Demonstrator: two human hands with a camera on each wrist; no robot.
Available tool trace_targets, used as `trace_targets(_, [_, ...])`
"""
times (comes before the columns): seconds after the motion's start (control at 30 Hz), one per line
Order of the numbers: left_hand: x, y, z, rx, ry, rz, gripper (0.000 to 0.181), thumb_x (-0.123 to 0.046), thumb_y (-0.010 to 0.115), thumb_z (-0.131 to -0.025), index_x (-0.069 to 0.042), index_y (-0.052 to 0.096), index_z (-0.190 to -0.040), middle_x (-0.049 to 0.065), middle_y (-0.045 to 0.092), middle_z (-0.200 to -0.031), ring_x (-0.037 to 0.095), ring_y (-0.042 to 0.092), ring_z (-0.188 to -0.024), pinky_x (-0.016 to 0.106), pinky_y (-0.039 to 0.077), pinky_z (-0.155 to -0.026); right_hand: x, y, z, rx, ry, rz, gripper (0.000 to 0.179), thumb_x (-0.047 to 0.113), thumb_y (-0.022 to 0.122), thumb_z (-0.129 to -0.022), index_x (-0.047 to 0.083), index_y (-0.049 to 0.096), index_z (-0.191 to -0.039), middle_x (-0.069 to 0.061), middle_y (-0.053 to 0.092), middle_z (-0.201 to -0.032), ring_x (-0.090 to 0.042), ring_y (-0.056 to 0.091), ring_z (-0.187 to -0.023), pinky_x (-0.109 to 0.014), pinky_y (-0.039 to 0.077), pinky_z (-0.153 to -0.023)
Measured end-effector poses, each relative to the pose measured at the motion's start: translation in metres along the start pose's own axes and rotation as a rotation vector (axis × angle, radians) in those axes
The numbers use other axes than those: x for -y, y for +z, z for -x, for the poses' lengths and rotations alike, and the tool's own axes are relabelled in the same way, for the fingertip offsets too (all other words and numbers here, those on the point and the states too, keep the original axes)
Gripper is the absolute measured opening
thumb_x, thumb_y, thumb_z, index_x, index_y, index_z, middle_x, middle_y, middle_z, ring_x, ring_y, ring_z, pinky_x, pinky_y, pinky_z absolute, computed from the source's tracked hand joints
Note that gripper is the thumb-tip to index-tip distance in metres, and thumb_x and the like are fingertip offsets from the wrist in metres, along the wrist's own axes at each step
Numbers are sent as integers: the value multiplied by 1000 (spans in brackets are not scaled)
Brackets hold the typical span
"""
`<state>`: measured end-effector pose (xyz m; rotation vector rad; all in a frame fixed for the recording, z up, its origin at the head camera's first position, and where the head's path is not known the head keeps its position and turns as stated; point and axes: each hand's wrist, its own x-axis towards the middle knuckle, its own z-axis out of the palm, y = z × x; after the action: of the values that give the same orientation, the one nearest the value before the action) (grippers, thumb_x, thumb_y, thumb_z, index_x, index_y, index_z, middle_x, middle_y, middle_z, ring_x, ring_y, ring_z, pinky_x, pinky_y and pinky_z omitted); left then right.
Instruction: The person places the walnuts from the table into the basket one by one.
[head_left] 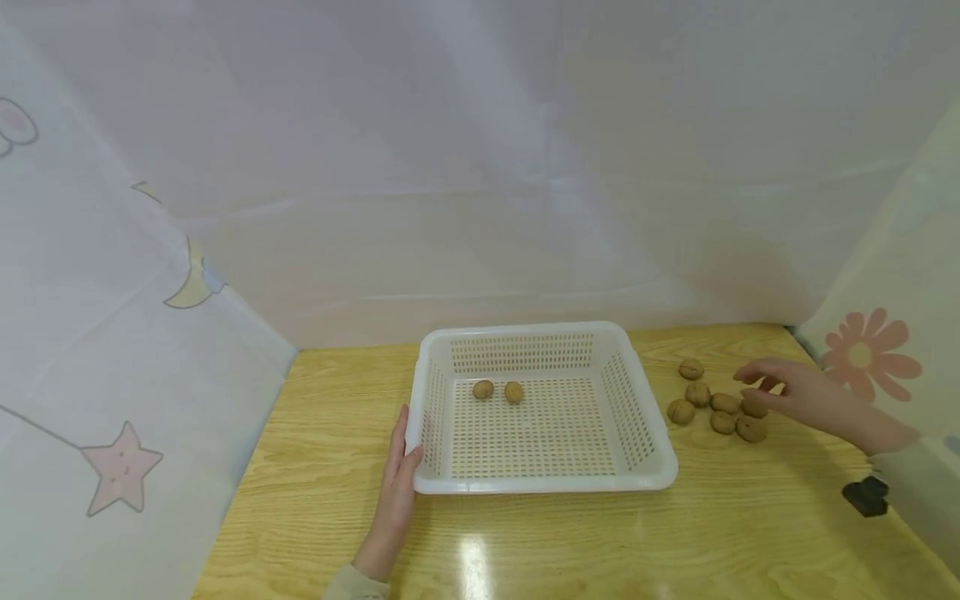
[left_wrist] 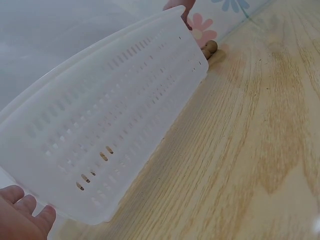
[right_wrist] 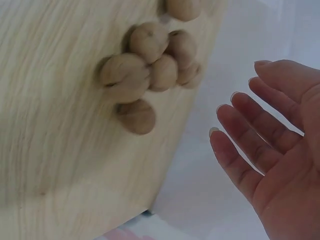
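A white plastic basket [head_left: 532, 485] with slotted walls stands on the table, two walnuts [head_left: 513, 392] lying on its floor. At its left side my left hand [head_left: 397, 477] holds the rim near the front corner, thumb by the edge; in the left wrist view its fingertips [left_wrist: 45, 216] meet the outer wall. To the right of the basket several walnuts [head_left: 723, 422] lie in a loose cluster. Over the right part of this cluster hovers my right hand [head_left: 806, 400], fingers spread and slightly bent. The right wrist view shows nothing in its palm [right_wrist: 295, 195].
The wooden table [head_left: 555, 542] ends at a pale cloth wall [head_left: 525, 250] right behind the basket. More printed cloth rises at the left and right sides. A small black object [head_left: 866, 497] is at the right sleeve.
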<state>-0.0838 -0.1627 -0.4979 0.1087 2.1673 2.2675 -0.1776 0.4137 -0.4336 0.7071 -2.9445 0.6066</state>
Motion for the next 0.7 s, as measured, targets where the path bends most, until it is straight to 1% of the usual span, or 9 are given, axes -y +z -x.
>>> trace_targets(0.07, [0, 0, 0, -4, -6, -2, 65, -16, 29, -111, -25, 4, -169, 11, 7, -175, 39, 14, -157, 63, 17, -122, -10, 2, 2, 11, 5, 2, 26, 3, 75, -93, -2, 70, -118, -16, 71, -109, 0, 61, -82, -26, 54, -63])
trace_targets(0.17, [1, 0, 0, -8, -8, 1, 65, -16, 30, -111, -24, 4, -169, 11, 7, -175, 39, 14, -157, 63, 16, -123, -22, 6, 6, 52, 30, 38, 27, 4, 75, -93, -3, 70, -119, -16, 71, -110, -7, 65, -81, -26, 55, -63])
trace_targets(0.27, [1, 0, 0, -7, -8, 3, 65, -15, 29, -111, -24, 4, -169, 11, 6, -175, 39, 13, -158, 63, 15, -123, -30, 11, 9, 101, 68, 75, 30, 9, 76, -93, -3, 70, -120, -17, 72, -112, -12, 66, -81, -27, 55, -63])
trace_targets(0.4, [1, 0, -1, -6, -10, -1, 64, -16, 29, -111, -25, 4, -169, 10, 6, -175, 38, 13, -158, 63, 15, -123, -37, 18, 12, 168, 120, 65, 32, 14, 73, -98, -6, 69, -123, -23, 71, -115, -14, 66, -80, -29, 55, -63])
trace_targets(0.53, [2, 0, -1, -7, -6, -4, 65, -15, 29, -111, -26, 4, -169, 12, 7, -175, 39, 14, -157, 63, 16, -122, -43, 23, 13, 195, 161, 36, 33, 19, 69, -101, -7, 69, -122, -23, 71, -111, -19, 67, -81, -32, 55, -65])
trace_targets(0.7, [3, -1, -1, -2, 4, -3, 65, -14, 29, -111, -24, 4, -169, 13, 8, -175, 40, 15, -157, 63, 16, -122, -49, 28, 14, 195, 177, 16, 35, 19, 69, -101, -8, 66, -122, -18, 72, -105, -24, 68, -83, -35, 56, -65])
